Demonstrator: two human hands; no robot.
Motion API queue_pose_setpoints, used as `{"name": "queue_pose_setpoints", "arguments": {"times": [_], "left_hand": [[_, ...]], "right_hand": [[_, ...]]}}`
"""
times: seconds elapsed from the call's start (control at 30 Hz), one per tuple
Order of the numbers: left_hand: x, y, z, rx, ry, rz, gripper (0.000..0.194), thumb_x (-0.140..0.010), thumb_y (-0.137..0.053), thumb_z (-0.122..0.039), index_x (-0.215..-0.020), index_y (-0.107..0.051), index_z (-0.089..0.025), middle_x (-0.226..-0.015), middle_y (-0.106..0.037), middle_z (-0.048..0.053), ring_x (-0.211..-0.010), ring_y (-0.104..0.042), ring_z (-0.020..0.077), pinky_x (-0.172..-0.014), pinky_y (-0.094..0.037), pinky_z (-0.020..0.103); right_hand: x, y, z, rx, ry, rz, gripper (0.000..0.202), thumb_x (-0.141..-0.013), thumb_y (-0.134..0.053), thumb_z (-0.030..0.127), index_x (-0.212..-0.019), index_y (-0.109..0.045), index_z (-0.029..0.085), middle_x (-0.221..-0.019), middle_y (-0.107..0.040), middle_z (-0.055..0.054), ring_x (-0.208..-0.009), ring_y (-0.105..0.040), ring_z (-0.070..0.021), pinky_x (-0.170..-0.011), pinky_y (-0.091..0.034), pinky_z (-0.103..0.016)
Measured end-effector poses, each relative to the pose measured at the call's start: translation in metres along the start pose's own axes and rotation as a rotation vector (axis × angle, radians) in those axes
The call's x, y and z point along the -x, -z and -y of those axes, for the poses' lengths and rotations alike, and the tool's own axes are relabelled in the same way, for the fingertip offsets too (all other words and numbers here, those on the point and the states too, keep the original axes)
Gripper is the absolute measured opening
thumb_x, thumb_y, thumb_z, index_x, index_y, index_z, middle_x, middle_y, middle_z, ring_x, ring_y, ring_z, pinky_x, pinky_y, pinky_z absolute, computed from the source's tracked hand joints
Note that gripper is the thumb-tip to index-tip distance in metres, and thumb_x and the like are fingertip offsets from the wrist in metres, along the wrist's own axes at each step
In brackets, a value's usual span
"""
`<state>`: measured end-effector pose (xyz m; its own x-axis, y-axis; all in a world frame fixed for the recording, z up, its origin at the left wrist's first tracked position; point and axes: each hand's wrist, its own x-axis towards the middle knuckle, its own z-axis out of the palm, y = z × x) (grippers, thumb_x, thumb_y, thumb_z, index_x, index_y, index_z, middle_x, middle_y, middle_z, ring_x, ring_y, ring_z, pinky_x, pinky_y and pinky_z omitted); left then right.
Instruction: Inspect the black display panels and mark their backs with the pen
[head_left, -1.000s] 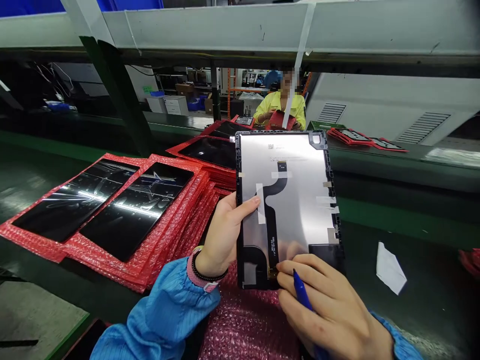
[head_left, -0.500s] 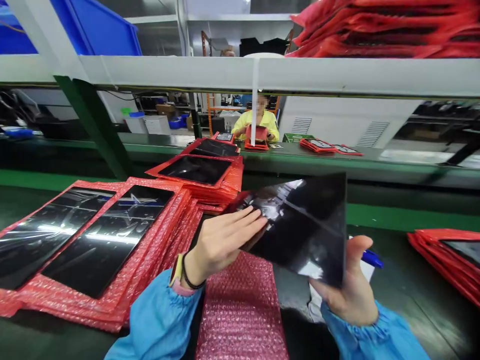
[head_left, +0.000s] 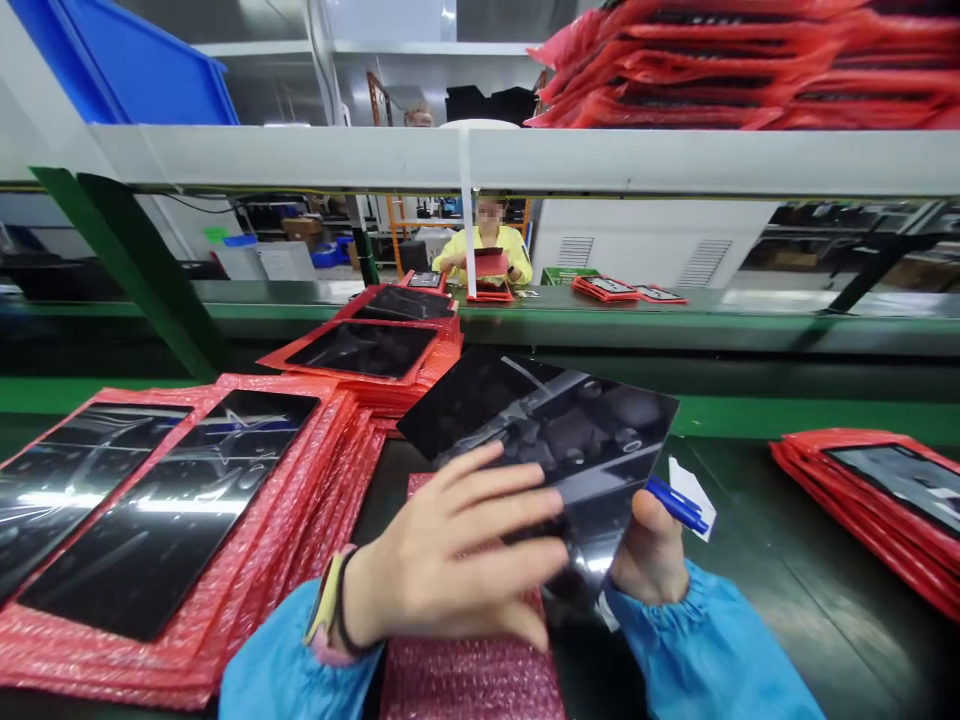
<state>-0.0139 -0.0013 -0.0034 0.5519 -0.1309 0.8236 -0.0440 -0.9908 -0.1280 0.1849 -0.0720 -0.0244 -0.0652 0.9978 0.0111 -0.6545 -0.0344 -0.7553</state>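
Note:
A glossy black screen panel [head_left: 555, 430] is held up, tilted, in front of me. My right hand [head_left: 651, 545] grips its lower right corner, thumb at the edge and the other fingers hidden behind. My left hand [head_left: 457, 555] is spread with its fingers apart, in front of the panel's lower left part; whether the fingertips touch it I cannot tell. Below the left hand lies a pink bubble-wrap sheet [head_left: 472, 680]. A blue pen [head_left: 679, 504] and a white paper piece [head_left: 694, 490] are just beyond the right thumb.
Red bubble-wrap stacks carry black panels [head_left: 172, 510] at left, with another red stack [head_left: 360, 350] behind. More red-wrapped panels [head_left: 885, 500] lie at right. A shelf [head_left: 337, 160] crosses above, bearing a blue bin [head_left: 157, 60] and red packs [head_left: 720, 70]. A person in yellow [head_left: 514, 245] sits opposite.
The panel has turned and tilted lower, its right edge swinging away from upright. My left hand has spread its fingers and moved slightly down and right. The view has shifted right.

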Motion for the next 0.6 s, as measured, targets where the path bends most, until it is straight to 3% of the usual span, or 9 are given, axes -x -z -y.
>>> {"name": "queue_pose_setpoints", "arguments": {"times": [0.1, 0.17, 0.23, 0.33, 0.43, 0.5, 0.6], "left_hand": [[-0.009, 0.007, -0.018, 0.066, 0.023, 0.08, 0.007, -0.086, -0.067, -0.016, -0.093, -0.067, -0.014, -0.102, -0.077, 0.004, -0.112, -0.066, 0.0206, -0.114, -0.039, 0.041], [-0.008, 0.01, -0.023, 0.106, 0.055, 0.092, 0.011, -0.09, -0.056, -0.009, -0.092, -0.067, -0.012, -0.099, -0.077, 0.005, -0.108, -0.068, 0.0193, -0.112, -0.042, 0.04], [-0.004, 0.01, -0.023, 0.146, 0.169, 0.003, 0.015, -0.092, -0.052, -0.008, -0.092, -0.066, -0.013, -0.095, -0.077, 0.006, -0.101, -0.07, 0.0187, -0.102, -0.051, 0.037], [0.003, 0.009, -0.016, 0.167, 0.626, -0.233, 0.008, -0.091, -0.056, -0.013, -0.09, -0.062, -0.019, -0.075, -0.073, 0.002, -0.071, -0.07, 0.013, -0.069, -0.058, 0.024], [0.004, 0.009, -0.005, 0.478, 1.123, -0.285, 0.01, -0.095, -0.053, -0.03, -0.089, -0.054, -0.022, -0.055, -0.064, -0.004, -0.045, -0.061, 0.0109, -0.046, -0.051, 0.02], [0.003, 0.01, 0.004, 0.746, 1.295, -0.3, 0.018, -0.093, -0.056, -0.039, -0.088, -0.051, -0.022, -0.059, -0.065, -0.004, -0.048, -0.063, 0.0125, -0.046, -0.054, 0.022], [0.001, 0.005, 0.015, 1.044, 1.333, -0.487, 0.02, -0.083, -0.068, -0.035, -0.082, -0.054, -0.021, -0.072, -0.064, -0.003, -0.061, -0.065, 0.0112, -0.056, -0.057, 0.022]], "right_hand": [[-0.003, 0.0, -0.004, 0.032, 0.009, 0.051, 0.038, -0.059, -0.084, 0.052, -0.085, -0.075, 0.026, -0.099, -0.078, -0.005, -0.115, -0.064, -0.0323, -0.104, -0.046, -0.05], [-0.005, 0.004, -0.007, 0.08, 0.07, 0.055, 0.04, -0.06, -0.083, 0.052, -0.09, -0.075, 0.026, -0.098, -0.078, -0.005, -0.112, -0.066, -0.0325, -0.103, -0.047, -0.05], [-0.008, 0.01, -0.01, 0.124, 0.161, 0.061, 0.043, -0.061, -0.081, 0.051, -0.095, -0.074, 0.026, -0.094, -0.078, -0.005, -0.109, -0.068, -0.0329, -0.101, -0.048, -0.051], [-0.012, 0.019, -0.015, 0.15, 0.272, 0.07, 0.053, -0.062, -0.076, 0.057, -0.106, -0.072, 0.028, -0.095, -0.078, -0.006, -0.105, -0.069, -0.0349, -0.097, -0.052, -0.053], [-0.013, 0.026, -0.017, 0.155, 0.37, 0.036, 0.057, -0.064, -0.069, 0.064, -0.11, -0.071, 0.031, -0.097, -0.078, -0.006, -0.1, -0.071, -0.0354, -0.093, -0.054, -0.053], [-0.01, 0.028, -0.016, 0.16, 0.449, 0.033, 0.057, -0.066, -0.065, 0.068, -0.11, -0.072, 0.031, -0.093, -0.078, -0.006, -0.096, -0.072, -0.0343, -0.092, -0.055, -0.052], [-0.003, 0.026, -0.011, 0.263, 0.442, 0.009, 0.058, -0.066, -0.062, 0.074, -0.103, -0.074, 0.03, -0.087, -0.078, -0.006, -0.09, -0.072, -0.0323, -0.089, -0.057, -0.05]]}}
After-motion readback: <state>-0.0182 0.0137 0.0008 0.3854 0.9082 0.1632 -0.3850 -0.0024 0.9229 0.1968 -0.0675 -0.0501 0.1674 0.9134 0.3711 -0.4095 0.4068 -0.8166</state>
